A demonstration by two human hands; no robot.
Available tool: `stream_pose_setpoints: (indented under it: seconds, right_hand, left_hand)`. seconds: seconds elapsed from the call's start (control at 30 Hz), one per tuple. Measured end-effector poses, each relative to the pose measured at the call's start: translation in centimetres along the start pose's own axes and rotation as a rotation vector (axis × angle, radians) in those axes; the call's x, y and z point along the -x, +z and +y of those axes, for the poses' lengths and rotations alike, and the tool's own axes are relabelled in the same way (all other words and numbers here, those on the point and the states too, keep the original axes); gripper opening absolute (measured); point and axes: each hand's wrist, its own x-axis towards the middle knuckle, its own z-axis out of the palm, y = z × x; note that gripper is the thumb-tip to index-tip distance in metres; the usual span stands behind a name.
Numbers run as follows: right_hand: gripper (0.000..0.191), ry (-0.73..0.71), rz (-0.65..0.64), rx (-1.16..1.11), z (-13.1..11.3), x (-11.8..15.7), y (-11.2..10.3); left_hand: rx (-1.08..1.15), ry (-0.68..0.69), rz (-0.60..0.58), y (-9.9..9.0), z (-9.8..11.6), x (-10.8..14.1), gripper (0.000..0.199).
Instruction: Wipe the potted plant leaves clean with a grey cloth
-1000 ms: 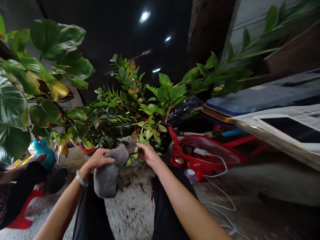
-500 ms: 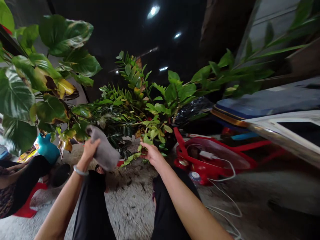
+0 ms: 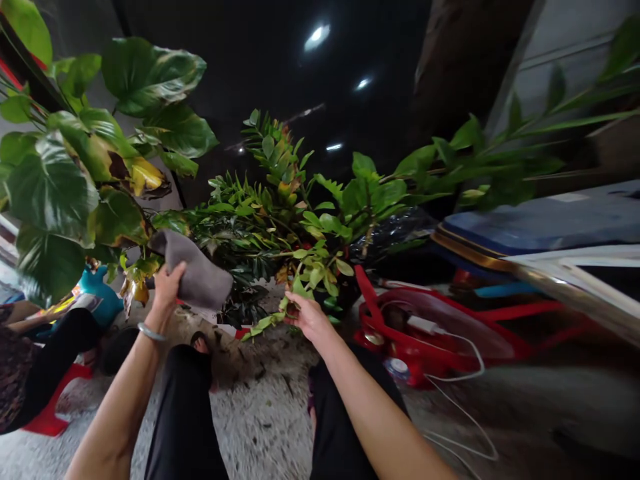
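Note:
A grey cloth (image 3: 203,277) is gripped in my left hand (image 3: 169,288), which wears a pale bangle at the wrist. The cloth hangs to the right of that hand, in front of dark foliage. My right hand (image 3: 306,316) pinches a leafy green stem (image 3: 270,323) low in the middle; its leaves show on both sides of the fingers. Behind it grows a bushy green plant (image 3: 320,267) with some yellowed leaves. At the left stands a large-leafed plant (image 3: 53,183) with several browned and yellow leaves.
A red plastic stool (image 3: 430,333) lies at the right with a white cable (image 3: 470,347) trailing to the floor. Beyond it is a stack of blue and white boards (image 3: 545,220). Another person's leg (image 3: 55,353) and a teal bottle (image 3: 103,293) are at the left.
My left hand has moved left and slightly down with the cloth, which now spreads wider. My right hand keeps its pinch on the stem. The whole view has shifted a little.

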Motion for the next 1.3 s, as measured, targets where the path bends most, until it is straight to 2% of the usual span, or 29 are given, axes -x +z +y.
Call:
stream_pose_setpoints:
  seconds: [0.1, 0.13, 0.17, 0.23, 0.3, 0.4, 0.47, 0.53, 0.63, 0.67, 0.73, 0.87, 1.03, 1.13, 1.3]
  right_hand:
    - [0.013, 0.002, 0.006, 0.006, -0.1, 0.2, -0.2]
    - [0.013, 0.002, 0.004, 0.014, -0.2, 0.3, -0.4]
    - [0.013, 0.002, 0.000, 0.028, -0.3, 0.4, -0.5]
    - [0.014, 0.015, -0.023, 0.085, -0.7, 0.6, -0.8]
    - [0.019, 0.055, -0.063, 0.190, -1.0, 1.1, -1.0]
    - [0.037, 0.149, -0.135, 0.452, -1.0, 2.4, -1.3]
    - [0.045, 0.129, -0.198, 0.548, -0.6, 4.0, -1.3]
    - [0.052, -0.033, -0.289, 0.493, 0.1, 6.4, -0.8]
    - [0.068, -0.359, -0.445, 0.399, 1.9, 10.5, 1.2]
    - [0.074, -0.423, -0.488, 0.416, 2.6, 11.8, 2.0]
    - [0.080, -0.452, -0.544, 0.461, 4.0, 13.7, 3.5]
    - [0.081, -0.378, -0.558, 0.374, 5.9, 15.1, 4.7]
    - [0.065, -0.317, -0.599, 0.304, 6.2, 14.8, 3.9]
    - [0.056, -0.289, -0.524, 0.324, 6.0, 14.6, 3.4]
    - [0.038, -0.342, -0.391, 0.415, 4.8, 14.1, 2.6]
  left_hand:
    - [-0.068, -0.196, -0.234, 0.8, -4.6, 4.7, 0.041]
    - [-0.085, -0.305, -0.404, 0.7, -5.9, 6.6, 0.041]
    - [-0.087, -0.380, -0.527, 0.4, -6.7, 8.3, 0.041]
    - [-0.041, -0.448, -0.638, -0.6, -7.4, 10.6, 0.044]
    - [0.033, -0.435, -0.571, -1.8, -6.9, 11.4, 0.046]
    - [0.159, -0.345, -0.319, -3.1, -5.5, 10.9, 0.045]
    - [0.237, -0.305, -0.188, -3.2, -4.9, 10.7, 0.046]
    - [0.303, -0.297, -0.105, -2.6, -4.9, 11.3, 0.049]
    - [0.427, -0.321, -0.025, -0.4, -5.5, 13.1, 0.053]
    - [0.482, -0.340, -0.003, 0.4, -5.7, 13.8, 0.052]
    - [0.592, -0.397, 0.032, 1.7, -6.1, 15.0, 0.048]
    - [0.737, -0.520, 0.018, 2.3, -6.8, 16.0, 0.049]
    - [0.771, -0.493, -0.043, 2.4, -7.5, 15.4, 0.053]
    - [0.721, -0.445, -0.093, 3.1, -7.5, 14.8, 0.053]
    - [0.673, -0.371, -0.223, 4.3, -7.6, 13.7, 0.048]
